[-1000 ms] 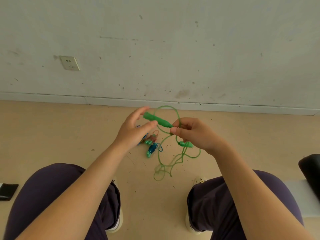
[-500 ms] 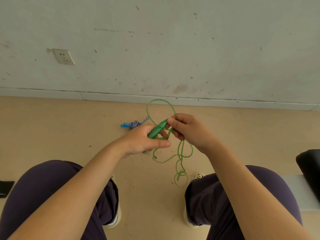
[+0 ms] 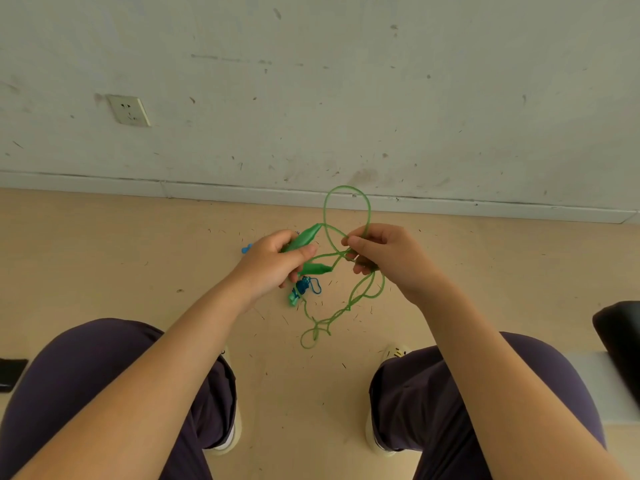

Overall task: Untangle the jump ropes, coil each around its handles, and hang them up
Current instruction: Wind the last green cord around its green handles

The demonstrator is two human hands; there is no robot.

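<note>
My left hand [image 3: 273, 263] grips a green jump rope handle [image 3: 304, 237] that points up and to the right. A second green handle [image 3: 317, 270] sticks out just below that hand's thumb. My right hand [image 3: 388, 258] pinches the thin green rope [image 3: 346, 195], which arcs up in a loop between the two hands. More of the rope hangs below my right hand in tangled loops [image 3: 329, 320] above the floor. Another jump rope with blue and teal handles [image 3: 303, 289] lies on the floor under my left hand, partly hidden.
I sit facing a scuffed white wall with a socket [image 3: 129, 110] at the left. My knees frame the tan floor [image 3: 104, 258]. A black object [image 3: 10, 374] lies at the left edge; a dark item [image 3: 620, 341] on a grey surface sits at the right.
My hands have drawn apart and the loop between them has widened and risen. The left hand's handle has tilted upward. The blue and teal rope on the floor shows again.
</note>
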